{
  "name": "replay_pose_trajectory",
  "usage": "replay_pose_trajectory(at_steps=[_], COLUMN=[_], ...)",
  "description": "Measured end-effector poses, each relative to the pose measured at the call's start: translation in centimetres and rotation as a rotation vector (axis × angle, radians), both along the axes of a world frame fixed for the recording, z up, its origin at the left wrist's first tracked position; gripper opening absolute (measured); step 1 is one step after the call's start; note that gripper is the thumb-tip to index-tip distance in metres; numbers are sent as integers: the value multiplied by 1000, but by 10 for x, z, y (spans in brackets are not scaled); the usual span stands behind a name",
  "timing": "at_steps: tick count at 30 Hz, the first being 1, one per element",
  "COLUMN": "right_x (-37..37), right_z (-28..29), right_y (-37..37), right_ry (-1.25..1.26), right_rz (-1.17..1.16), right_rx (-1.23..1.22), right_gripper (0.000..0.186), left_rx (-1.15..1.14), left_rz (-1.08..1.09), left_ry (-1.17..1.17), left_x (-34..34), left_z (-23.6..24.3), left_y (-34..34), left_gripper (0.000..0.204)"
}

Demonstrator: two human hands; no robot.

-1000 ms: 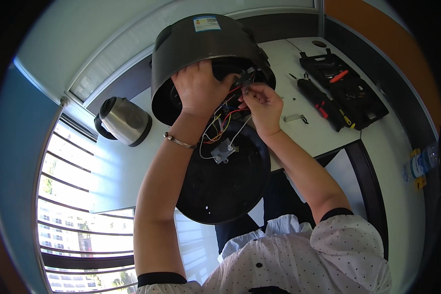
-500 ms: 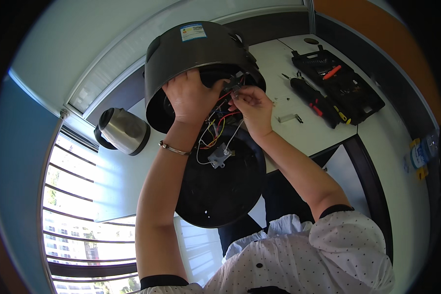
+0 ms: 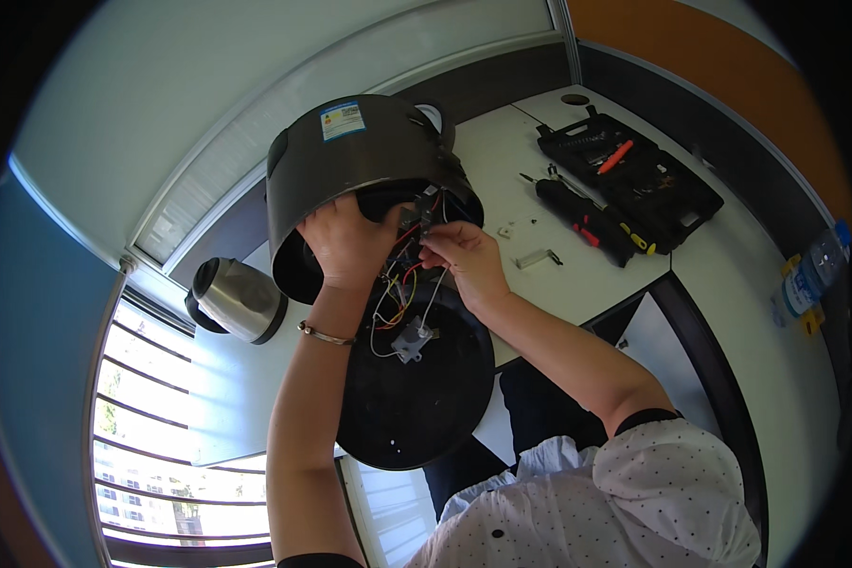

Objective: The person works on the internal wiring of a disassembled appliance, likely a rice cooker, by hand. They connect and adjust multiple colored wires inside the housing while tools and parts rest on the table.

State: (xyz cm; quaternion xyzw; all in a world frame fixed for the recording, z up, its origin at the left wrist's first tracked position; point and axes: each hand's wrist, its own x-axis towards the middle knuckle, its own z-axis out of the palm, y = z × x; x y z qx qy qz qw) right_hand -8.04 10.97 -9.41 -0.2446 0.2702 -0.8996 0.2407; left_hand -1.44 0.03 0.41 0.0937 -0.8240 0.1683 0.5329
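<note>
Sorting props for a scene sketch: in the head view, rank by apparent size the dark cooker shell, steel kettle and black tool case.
1. Dark cooker shell
2. Black tool case
3. Steel kettle
The shell sits nearest the camera.

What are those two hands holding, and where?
The left hand grips the dark appliance shell at its open rim; the right hand pinches the coloured wires inside.

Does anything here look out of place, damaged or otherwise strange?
Yes. The dark cooker housing lies tipped on its side, its round black base plate hanging off with coloured wires exposed. The left hand steadies the rim; the right hand pinches the wires. A small bracket lies loose on the table.
</note>
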Motion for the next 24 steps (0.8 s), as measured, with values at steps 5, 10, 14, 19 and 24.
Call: replay_pose_trajectory(at_steps=[5, 10, 14, 19, 24], right_x=[14, 0, -38, -69, -82], right_z=[6, 0, -9, -18, -27], right_y=[27, 89, 134, 155, 147], right_ry=[49, 258, 689, 1048, 1202], right_rz=[23, -138, -556, -694, -759], right_rx=[181, 320, 813, 1102, 1273], right_gripper=[12, 11, 13, 12, 11], left_rx=[-54, -41, -37, -93, -98], left_rz=[-23, 43, 54, 75, 22], left_ry=[24, -9, -8, 14, 24], left_x=[0, 0, -2, -3, -3], left_z=[0, 1, -3, -3, 3], left_y=[-1, 0, -3, -6, -3], left_gripper=[70, 78, 79, 70, 70])
